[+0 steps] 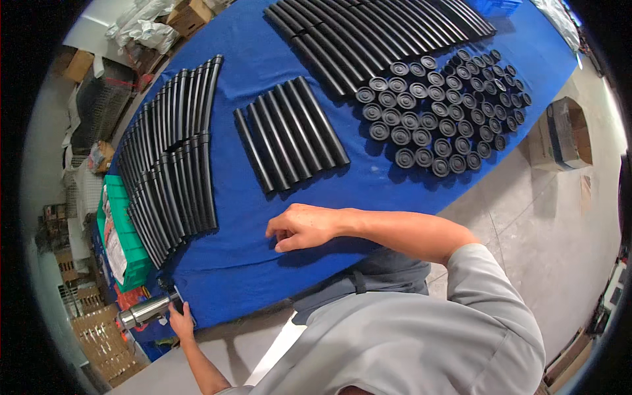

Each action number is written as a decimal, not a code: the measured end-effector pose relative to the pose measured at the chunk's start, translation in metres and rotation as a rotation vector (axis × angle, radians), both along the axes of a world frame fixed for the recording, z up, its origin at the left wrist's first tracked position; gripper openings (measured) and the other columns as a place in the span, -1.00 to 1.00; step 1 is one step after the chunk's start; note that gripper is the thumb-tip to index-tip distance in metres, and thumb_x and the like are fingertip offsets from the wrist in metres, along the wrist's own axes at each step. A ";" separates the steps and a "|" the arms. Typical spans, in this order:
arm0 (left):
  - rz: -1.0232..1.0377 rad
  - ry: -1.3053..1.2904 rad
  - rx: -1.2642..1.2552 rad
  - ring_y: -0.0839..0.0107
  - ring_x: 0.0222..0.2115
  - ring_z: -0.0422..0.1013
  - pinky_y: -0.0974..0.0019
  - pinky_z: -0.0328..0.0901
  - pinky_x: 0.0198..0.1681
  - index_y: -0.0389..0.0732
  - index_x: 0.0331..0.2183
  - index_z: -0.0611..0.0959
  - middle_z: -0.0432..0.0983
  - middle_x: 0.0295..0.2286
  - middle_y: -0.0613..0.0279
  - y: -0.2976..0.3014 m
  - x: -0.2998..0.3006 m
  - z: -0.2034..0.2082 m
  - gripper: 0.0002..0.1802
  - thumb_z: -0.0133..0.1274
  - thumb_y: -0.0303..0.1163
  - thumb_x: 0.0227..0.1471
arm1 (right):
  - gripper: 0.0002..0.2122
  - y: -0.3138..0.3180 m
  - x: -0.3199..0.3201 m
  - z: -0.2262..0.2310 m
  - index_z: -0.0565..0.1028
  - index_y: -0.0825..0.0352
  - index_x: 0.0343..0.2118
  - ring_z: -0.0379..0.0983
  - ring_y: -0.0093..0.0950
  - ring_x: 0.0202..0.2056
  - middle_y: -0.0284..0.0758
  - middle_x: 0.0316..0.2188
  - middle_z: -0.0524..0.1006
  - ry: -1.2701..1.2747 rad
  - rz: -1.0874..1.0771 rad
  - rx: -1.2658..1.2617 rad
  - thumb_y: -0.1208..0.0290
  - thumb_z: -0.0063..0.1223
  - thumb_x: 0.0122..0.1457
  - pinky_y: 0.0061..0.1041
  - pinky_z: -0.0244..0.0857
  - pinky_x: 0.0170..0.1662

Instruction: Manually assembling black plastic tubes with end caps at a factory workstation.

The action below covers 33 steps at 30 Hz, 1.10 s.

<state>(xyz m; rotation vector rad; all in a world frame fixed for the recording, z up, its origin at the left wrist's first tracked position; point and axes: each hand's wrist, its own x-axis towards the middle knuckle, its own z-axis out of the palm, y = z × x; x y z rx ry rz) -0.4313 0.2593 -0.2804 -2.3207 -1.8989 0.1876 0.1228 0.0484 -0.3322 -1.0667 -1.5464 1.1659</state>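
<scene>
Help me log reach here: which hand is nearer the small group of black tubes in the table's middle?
Right. The right hand rests just below the tubes; the left hand is far off at the table's edge.

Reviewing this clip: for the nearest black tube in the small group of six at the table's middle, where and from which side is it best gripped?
Judging by its pose, grip the outermost tube at its near end, coming from the open left side. It lies flat on the blue table, its right side against the neighbouring tubes; the right hand rests just below.
</scene>
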 end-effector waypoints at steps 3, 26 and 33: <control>-0.181 -0.191 0.169 -0.11 -0.19 0.53 0.04 0.38 -0.07 -0.34 -0.03 0.56 0.60 -0.20 -0.18 -0.019 0.055 0.009 -0.55 0.08 -0.19 0.20 | -0.62 0.006 -0.003 0.002 0.53 0.52 -0.17 0.60 -0.13 -0.27 -0.02 -0.36 0.63 -0.011 0.002 0.017 0.25 0.19 0.09 -0.21 0.43 -0.16; -0.601 -0.575 -0.272 0.34 -0.63 0.38 0.22 0.30 -0.47 -0.12 -0.02 0.56 0.38 -0.67 0.18 -0.013 0.463 -0.021 -0.57 0.13 -0.31 0.02 | -0.78 -0.021 0.033 0.041 0.56 0.37 -0.39 0.56 -0.14 -0.40 -0.14 -0.49 0.58 -0.181 -0.245 0.147 0.27 0.17 0.12 -0.19 0.41 -0.31; -0.636 -0.827 -0.078 0.41 -0.61 0.41 0.31 0.31 -0.48 -0.11 -0.08 0.69 0.60 -0.44 0.17 -0.041 0.440 -0.044 -0.59 0.13 -0.40 -0.06 | -0.87 -0.061 0.213 0.071 0.56 0.27 -0.33 0.54 -0.15 -0.30 -0.20 -0.40 0.57 -1.010 -1.029 0.100 0.37 0.13 0.09 -0.20 0.42 -0.22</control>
